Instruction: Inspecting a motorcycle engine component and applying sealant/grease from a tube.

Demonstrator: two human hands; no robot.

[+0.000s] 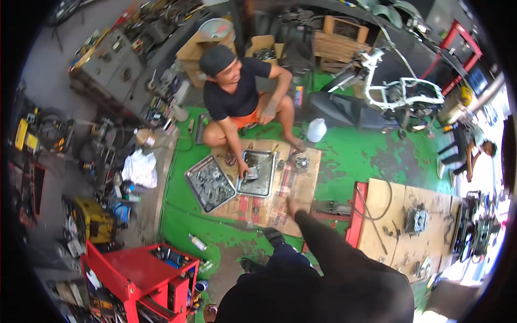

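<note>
My right hand reaches out in a dark sleeve over the flattened cardboard on the floor. It is small and blurred, so its fingers cannot be made out, and no object shows in it. My left hand is out of the picture. Just beyond my right hand lies a small metal part. A squatting co-worker lowers one hand into a metal tray, touching a dark metal piece. Beside it, a second tray contains several loose metal parts.
A red tool cart stands at lower left, a spray can near it. To the right is a red-edged, cardboard-topped bench bearing an engine block. A white jug and a stripped motorcycle frame are farther back.
</note>
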